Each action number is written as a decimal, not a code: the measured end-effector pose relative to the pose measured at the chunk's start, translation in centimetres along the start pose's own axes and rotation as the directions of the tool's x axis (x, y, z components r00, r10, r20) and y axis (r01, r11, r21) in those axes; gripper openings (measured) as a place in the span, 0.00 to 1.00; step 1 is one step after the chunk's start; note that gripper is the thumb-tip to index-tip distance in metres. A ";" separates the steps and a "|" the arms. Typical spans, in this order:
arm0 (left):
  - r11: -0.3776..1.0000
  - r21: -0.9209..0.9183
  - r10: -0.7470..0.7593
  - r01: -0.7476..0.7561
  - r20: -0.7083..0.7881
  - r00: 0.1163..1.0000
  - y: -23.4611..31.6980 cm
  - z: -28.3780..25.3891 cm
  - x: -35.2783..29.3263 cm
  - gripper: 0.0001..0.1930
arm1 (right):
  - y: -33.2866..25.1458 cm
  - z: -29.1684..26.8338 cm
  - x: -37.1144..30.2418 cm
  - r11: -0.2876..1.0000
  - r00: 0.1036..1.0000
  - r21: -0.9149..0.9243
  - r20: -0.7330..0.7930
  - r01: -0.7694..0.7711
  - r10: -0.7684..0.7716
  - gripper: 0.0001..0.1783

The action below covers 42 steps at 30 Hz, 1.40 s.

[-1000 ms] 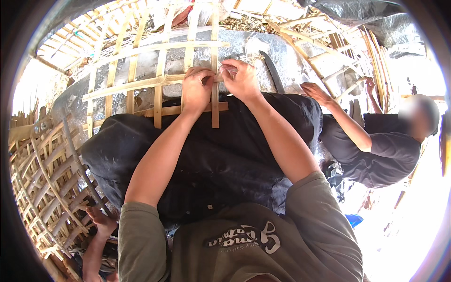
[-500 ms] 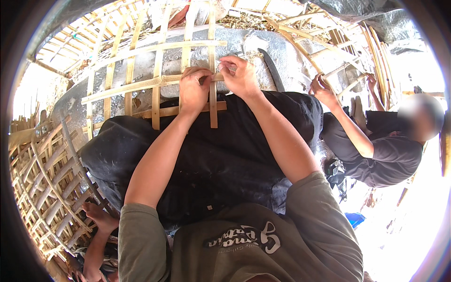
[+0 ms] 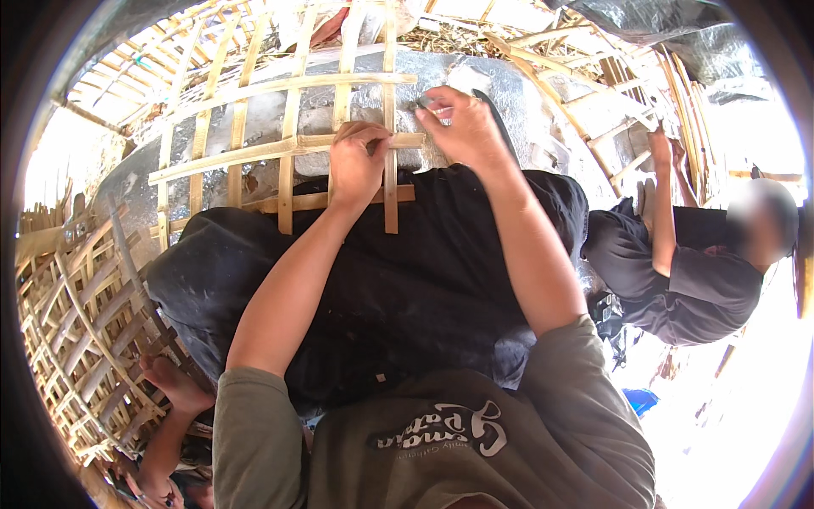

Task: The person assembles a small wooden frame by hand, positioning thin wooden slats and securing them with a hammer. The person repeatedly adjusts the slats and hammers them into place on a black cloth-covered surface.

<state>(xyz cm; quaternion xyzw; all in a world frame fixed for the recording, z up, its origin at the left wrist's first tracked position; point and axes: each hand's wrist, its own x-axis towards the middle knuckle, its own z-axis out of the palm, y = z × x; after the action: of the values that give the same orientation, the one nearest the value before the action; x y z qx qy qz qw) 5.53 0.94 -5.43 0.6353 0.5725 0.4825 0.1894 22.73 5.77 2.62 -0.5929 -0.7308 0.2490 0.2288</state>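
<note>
A lattice of flat, pale bamboo strips (image 3: 365,79) lies over my dark-trousered legs and the sheet beyond them. My left hand (image 3: 356,165) is closed on the lattice, thumb and fingers pinching where a long crosswise strip meets the rightmost upright strip. To the right of that crossing, my right hand (image 3: 468,127) is raised off the lattice with thumb and fingers drawn together. Whatever may be between those fingertips is too small to make out. Partly hidden behind my right hand is a dark curved blade (image 3: 500,127).
A shiny silvery sheet (image 3: 534,102) covers the surface ahead. At right, a person in dark clothes (image 3: 704,288) reaches toward another bamboo frame (image 3: 551,89). Woven bamboo panels (image 3: 76,339) stand at left, beside another person's limbs (image 3: 174,386). A blue object (image 3: 642,399) lies lower right.
My right hand has moved off the crossing, to the right. My left hand keeps its pinch, and the lattice has shifted slightly right. The person at right has raised an arm toward their frame.
</note>
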 end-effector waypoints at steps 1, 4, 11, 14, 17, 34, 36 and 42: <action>1.000 0.003 0.001 -0.001 -0.010 1.000 -0.2 0.0 0.0 0.03 | 0.7 -1.3 0.6 0.990 0.996 -0.138 0.086 0.036 -0.024 0.21; 1.000 0.008 -0.008 0.008 -0.019 1.000 -0.2 0.0 -0.3 0.02 | 0.4 -5.7 2.6 0.939 0.890 -0.324 0.387 -0.112 0.240 0.22; 0.998 0.006 0.064 -0.064 -0.024 0.998 -0.1 0.3 0.1 0.02 | 11.1 -5.1 4.2 0.800 0.582 -0.600 0.651 0.004 0.486 0.27; 0.997 0.016 0.081 -0.081 -0.028 0.996 -0.1 0.1 0.2 0.02 | 12.4 -2.3 4.9 0.834 0.550 -0.551 0.685 -0.039 0.478 0.31; 0.998 0.018 0.068 -0.067 -0.020 0.997 0.0 -0.1 -0.1 0.02 | 10.6 0.3 6.0 0.854 0.654 -0.520 0.646 0.000 0.393 0.32; 1.000 0.004 0.028 -0.028 -0.015 0.999 -0.1 0.0 -0.1 0.02 | 11.4 -0.1 5.7 0.881 0.724 -0.181 0.512 -0.436 0.463 0.26; 1.000 0.009 0.029 -0.029 -0.011 1.000 0.0 0.0 0.0 0.02 | 10.5 -0.9 5.4 0.909 0.803 -0.251 0.429 -0.334 0.414 0.25; 0.999 0.031 0.016 -0.015 -0.003 1.000 0.0 0.1 0.0 0.03 | 10.8 -4.0 5.3 0.905 0.906 0.127 0.181 -0.407 0.382 0.21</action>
<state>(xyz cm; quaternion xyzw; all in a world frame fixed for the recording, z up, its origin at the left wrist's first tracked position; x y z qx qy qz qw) 5.62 0.95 -5.50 0.6417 0.5752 0.4762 0.1748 32.36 13.22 -0.90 -0.6875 -0.5881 0.3928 0.1646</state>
